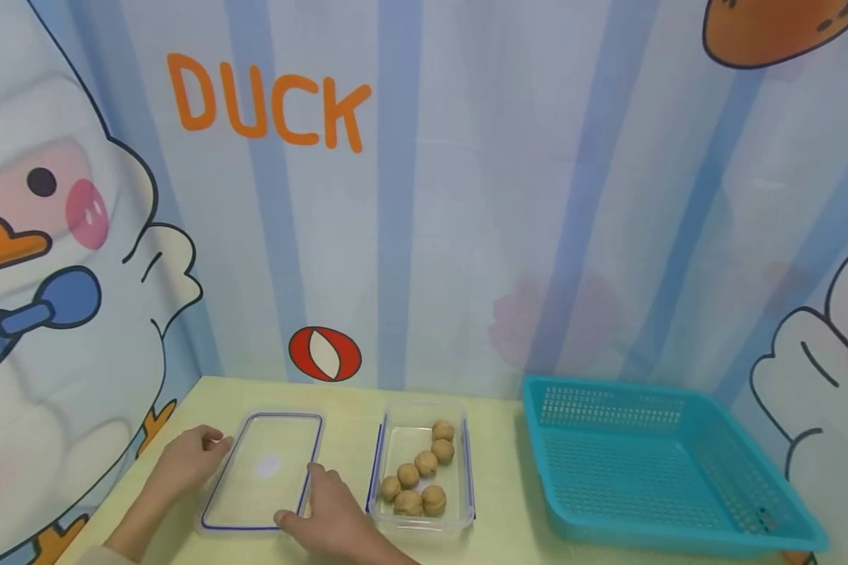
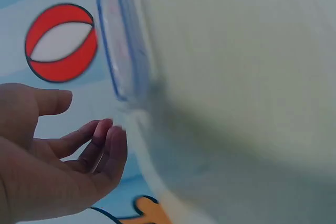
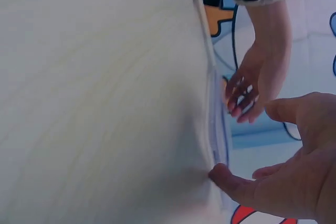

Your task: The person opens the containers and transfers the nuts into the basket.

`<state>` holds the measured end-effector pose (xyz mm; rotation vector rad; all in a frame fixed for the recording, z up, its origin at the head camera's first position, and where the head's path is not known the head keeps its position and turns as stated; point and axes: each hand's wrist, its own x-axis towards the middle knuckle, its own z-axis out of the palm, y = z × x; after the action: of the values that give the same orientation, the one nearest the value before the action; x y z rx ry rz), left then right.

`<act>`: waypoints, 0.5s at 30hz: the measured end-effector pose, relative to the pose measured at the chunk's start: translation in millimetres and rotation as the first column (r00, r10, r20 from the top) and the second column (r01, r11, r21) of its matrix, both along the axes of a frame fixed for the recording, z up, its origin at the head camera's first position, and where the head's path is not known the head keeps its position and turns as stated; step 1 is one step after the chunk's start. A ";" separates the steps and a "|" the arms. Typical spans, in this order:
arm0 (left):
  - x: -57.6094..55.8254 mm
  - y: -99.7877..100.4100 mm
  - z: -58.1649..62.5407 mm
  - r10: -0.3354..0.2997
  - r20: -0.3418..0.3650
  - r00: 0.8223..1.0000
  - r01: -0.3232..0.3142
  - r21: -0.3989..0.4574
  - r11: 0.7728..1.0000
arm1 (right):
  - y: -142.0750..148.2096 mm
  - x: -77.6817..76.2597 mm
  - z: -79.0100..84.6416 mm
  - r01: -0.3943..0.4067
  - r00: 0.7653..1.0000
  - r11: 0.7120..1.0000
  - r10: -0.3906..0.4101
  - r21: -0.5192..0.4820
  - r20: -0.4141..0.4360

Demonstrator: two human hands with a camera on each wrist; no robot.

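Note:
A clear rectangular lid [image 1: 283, 439] with a blue seal line lies flat on the table's left part. At its left edge is my left hand [image 1: 189, 459], fingers loosely bent with nothing between them; the left wrist view shows this hand [image 2: 68, 156] just off the lid's side. My right hand [image 1: 332, 514] is at the lid's right edge, thumb spread from the fingers. In the right wrist view a fingertip of this hand [image 3: 299, 166] is right at the rim. To the right stands a clear plastic container [image 1: 461, 439] with several walnuts [image 1: 426, 464] inside.
A turquoise perforated basket [image 1: 615, 388] stands on the right of the pale yellow table [image 1: 502, 463]. Behind the table hangs a striped cloth [image 1: 452, 235] printed with ducks and the word DUCK. The container's side flaps hang beside its walls.

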<state>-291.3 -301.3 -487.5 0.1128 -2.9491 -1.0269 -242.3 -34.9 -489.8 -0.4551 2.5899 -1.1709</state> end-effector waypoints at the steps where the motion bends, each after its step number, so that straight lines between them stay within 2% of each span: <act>1: -0.2 6.1 4.7 -0.012 -0.041 0.999 0.011 -0.028 1.000 | 2.1 2.2 4.7 -0.032 0.999 0.999 0.032 0.019 0.006; 3: 0.3 22.2 13.9 -0.031 -0.109 0.994 0.026 -0.044 0.999 | 9.0 6.9 12.9 -0.085 0.996 0.996 0.086 -0.008 0.015; 5: 1.9 40.6 23.2 -0.059 -0.156 0.986 0.055 -0.029 0.998 | 19.5 10.2 19.5 -0.145 0.989 0.983 0.147 -0.111 0.015; 9: 8.0 76.6 34.1 -0.103 -0.196 0.975 0.108 0.016 0.994 | 45.3 15.2 29.0 -0.252 0.966 0.912 0.255 -0.325 -0.034; 12: 12.1 97.9 35.5 -0.129 -0.179 0.975 0.143 0.066 0.988 | 65.6 15.0 34.7 -0.325 0.946 0.878 0.299 -0.350 -0.129; 15: 13.4 114.7 34.9 -0.146 -0.156 0.977 0.165 0.118 0.979 | 85.8 10.8 40.3 -0.363 0.925 0.878 0.298 -0.311 -0.236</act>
<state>-277.9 -186.6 -452.6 -0.1881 -2.7938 -1.1904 -231.5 50.9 -449.5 -1.0842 2.3063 -1.5210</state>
